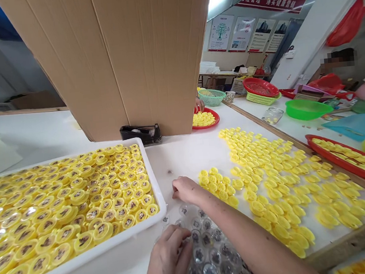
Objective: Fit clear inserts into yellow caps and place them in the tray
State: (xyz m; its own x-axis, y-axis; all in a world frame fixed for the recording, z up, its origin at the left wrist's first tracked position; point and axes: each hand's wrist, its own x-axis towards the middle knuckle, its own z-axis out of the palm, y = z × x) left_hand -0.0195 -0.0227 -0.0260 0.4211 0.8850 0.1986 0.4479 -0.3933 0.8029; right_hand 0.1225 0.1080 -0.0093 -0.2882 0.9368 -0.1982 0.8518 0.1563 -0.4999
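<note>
My left hand (pixel 171 256) is closed, thumb and fingers pressed together, at the left edge of a spread of clear round domes with small dark printed pictures (pixel 210 255). What it pinches, if anything, is hidden. Farther forward, my right hand (pixel 186 189) bends down to the white table with curled fingers; its fingertips are mostly hidden. A single clear piece (pixel 170 172) lies just beyond it. To the left stands a white tray (pixel 157 195) full of yellow round pieces with pictures under clear tops (pixel 108 204). Plain yellow pieces (pixel 217 183) are heaped right of my right hand.
Many yellow pieces (pixel 270 180) cover the table's right side. A tall cardboard sheet (pixel 149 58) stands behind a black tape dispenser (pixel 141 134). Another person's hand (pixel 199 104) reaches over a red plate (pixel 211 123). Baskets and a green basin (pixel 309 109) stand beyond the wooden edge.
</note>
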